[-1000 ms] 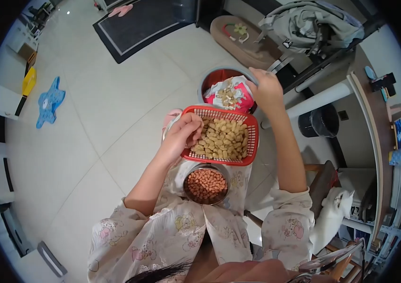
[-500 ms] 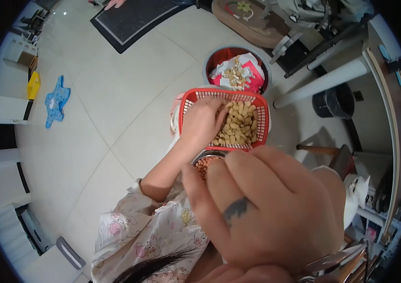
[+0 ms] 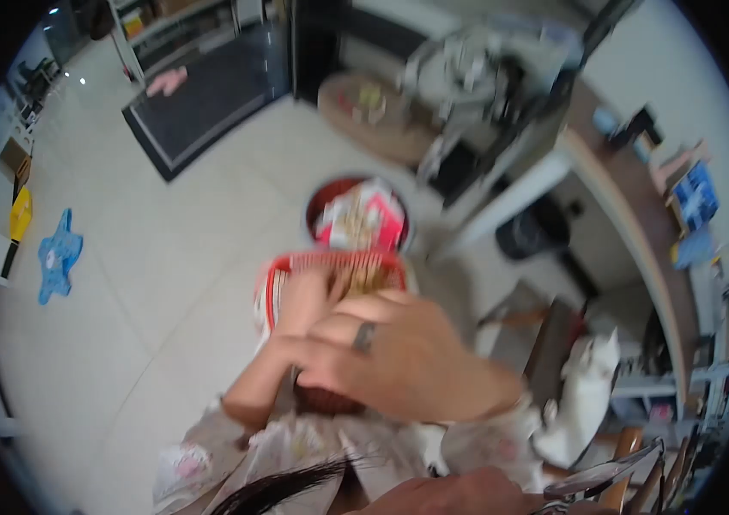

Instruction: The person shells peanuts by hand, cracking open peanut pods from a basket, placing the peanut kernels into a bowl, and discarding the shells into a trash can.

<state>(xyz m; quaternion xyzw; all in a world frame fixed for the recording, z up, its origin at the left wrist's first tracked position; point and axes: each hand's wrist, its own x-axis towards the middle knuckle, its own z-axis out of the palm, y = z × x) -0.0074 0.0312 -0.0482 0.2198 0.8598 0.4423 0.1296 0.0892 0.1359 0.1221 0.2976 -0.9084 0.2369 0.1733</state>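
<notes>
A red plastic basket (image 3: 273,292) with slotted sides stands in front of me, holding unshelled peanuts (image 3: 368,279). My left hand (image 3: 306,296) reaches into its left half; the fingertips are down by the peanuts and partly covered, so their grip does not show. Across the basket's near side, between it and the camera, passes my right hand (image 3: 407,348), with a dark mark on one finger. Motion smears its fingers, and what they hold cannot be made out. Below my right hand, a bowl of reddish shelled peanuts (image 3: 326,400) shows only in part.
Behind the basket stands a round bin (image 3: 308,225) with paper and shells. A white cat (image 3: 583,399) is at the right, near a wooden chair (image 3: 544,343). A desk (image 3: 617,202) runs along the right side. A blue star-shaped thing (image 3: 60,257) lies on the floor.
My right hand has gone from close to the camera, forward and left, to over the basket. The view has tilted up, showing more of the room. My left hand stays in the basket.
</notes>
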